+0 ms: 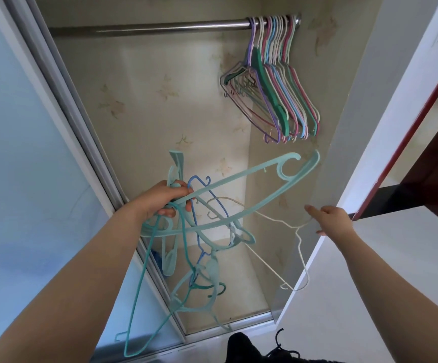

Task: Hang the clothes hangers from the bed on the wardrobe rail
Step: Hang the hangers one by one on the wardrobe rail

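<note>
At the centre of the frame the left hand [169, 200] grips a tangled bunch of hangers [194, 231], mostly teal with one blue. At the right, the right hand [329, 218] pinches a thin white hanger [300, 247] at its neck. On the rail [147, 27] across the top, a row of coloured hangers [278, 82] hangs at the right end.

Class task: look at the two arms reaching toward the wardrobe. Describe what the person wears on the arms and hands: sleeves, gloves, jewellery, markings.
Both forearms are bare as far as the picture shows, with no sleeve in view. The left hand and the right hand wear no gloves. No watch, bracelet or ring shows, and no markings are visible on either arm.
</note>
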`<state>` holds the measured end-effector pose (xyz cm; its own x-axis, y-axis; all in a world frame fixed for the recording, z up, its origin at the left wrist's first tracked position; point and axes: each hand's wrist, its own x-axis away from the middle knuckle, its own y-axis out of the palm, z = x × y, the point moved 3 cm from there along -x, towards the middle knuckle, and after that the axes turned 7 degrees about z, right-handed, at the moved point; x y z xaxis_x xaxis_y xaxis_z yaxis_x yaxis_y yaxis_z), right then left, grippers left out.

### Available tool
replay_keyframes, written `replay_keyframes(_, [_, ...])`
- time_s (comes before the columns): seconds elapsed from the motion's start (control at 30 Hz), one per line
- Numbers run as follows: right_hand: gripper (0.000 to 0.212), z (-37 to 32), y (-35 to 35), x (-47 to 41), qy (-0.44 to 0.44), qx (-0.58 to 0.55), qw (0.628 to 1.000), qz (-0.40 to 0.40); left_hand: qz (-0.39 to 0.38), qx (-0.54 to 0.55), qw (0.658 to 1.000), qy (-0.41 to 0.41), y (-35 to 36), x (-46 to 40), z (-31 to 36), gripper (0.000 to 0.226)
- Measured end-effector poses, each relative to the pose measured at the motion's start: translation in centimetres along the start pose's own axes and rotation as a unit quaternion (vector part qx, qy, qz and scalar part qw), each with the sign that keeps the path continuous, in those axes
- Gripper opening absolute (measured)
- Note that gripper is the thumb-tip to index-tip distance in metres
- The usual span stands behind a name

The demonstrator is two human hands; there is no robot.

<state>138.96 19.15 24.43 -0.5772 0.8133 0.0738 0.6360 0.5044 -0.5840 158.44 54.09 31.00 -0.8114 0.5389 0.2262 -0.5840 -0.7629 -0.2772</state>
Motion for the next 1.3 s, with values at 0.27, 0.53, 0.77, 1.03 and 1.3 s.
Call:
replay_keyframes(0.27, [0.043, 5.4, -0.1, 1.1, 0.111, 0.018, 0.993, 0.040, 0.107, 0.036, 0.993, -0.022, -0.6, -0.5, -0.9, 0.011])
replay_keyframes(0.53, [0.023, 6.1, 3.2, 2.1, 0.021, 0.142, 0.983, -0.113, 0.218, 0.083, 0.972, -0.028, -0.5, -0.8, -1.6, 0.011])
replay_keyframes(0.77, [0.038, 2.5, 6.8, 4.1, -0.111, 0.370, 0.918, -0.092, 0.275, 0.085, 0.956, -0.052, -0.6, -0.5, -3.0, 0.013])
replay_keyframes(1.03, [0.033, 1.8, 8.9, 4.0, -0.030, 0.308, 0.904, -0.295, 0.244, 0.137, 0.959, -0.051, -0.5, 1.8, -4.7, 0.010])
replay_keyframes(1.3, [0.024, 1.5, 9.9, 4.3, -0.257, 0.473, 0.803, -0.257, 0.293, 0.212, 0.931, -0.051, 1.1, 2.3, -7.8, 0.017])
